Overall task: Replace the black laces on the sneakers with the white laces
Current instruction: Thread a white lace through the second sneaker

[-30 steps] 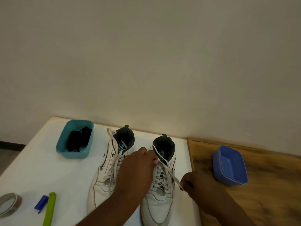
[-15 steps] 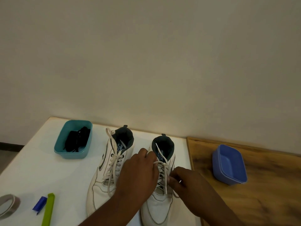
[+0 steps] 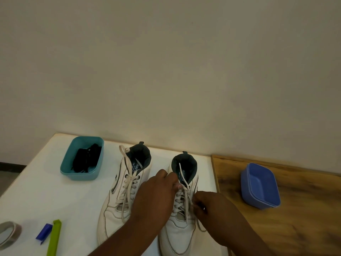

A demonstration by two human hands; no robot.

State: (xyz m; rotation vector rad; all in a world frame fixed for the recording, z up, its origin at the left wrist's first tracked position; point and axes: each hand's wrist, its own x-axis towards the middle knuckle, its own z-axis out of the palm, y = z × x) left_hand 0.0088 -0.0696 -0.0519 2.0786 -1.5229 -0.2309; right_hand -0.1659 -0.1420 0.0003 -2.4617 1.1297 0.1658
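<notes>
Two white sneakers stand side by side on the white table [image 3: 42,196], toes toward me. The left sneaker [image 3: 120,193] is threaded with a white lace, its ends loose at the collar. The right sneaker [image 3: 180,228] also carries a white lace [image 3: 182,175]. My left hand [image 3: 155,198] lies over the gap between the shoes, its fingers pinching that lace near the top eyelets. My right hand [image 3: 214,209] pinches the other lace end beside the right shoe. Black laces [image 3: 86,159] lie bundled in a teal tub [image 3: 81,175].
An empty blue tub [image 3: 260,185] sits on the wooden surface [image 3: 304,218] to the right. At the near left edge lie a tape roll [image 3: 9,234], a small blue piece [image 3: 44,232] and a green clip [image 3: 54,237]. A plain wall rises behind.
My right hand has moved left from beside the shoe to its lacing, bringing the lace end in. My left hand stays at the top eyelets.
</notes>
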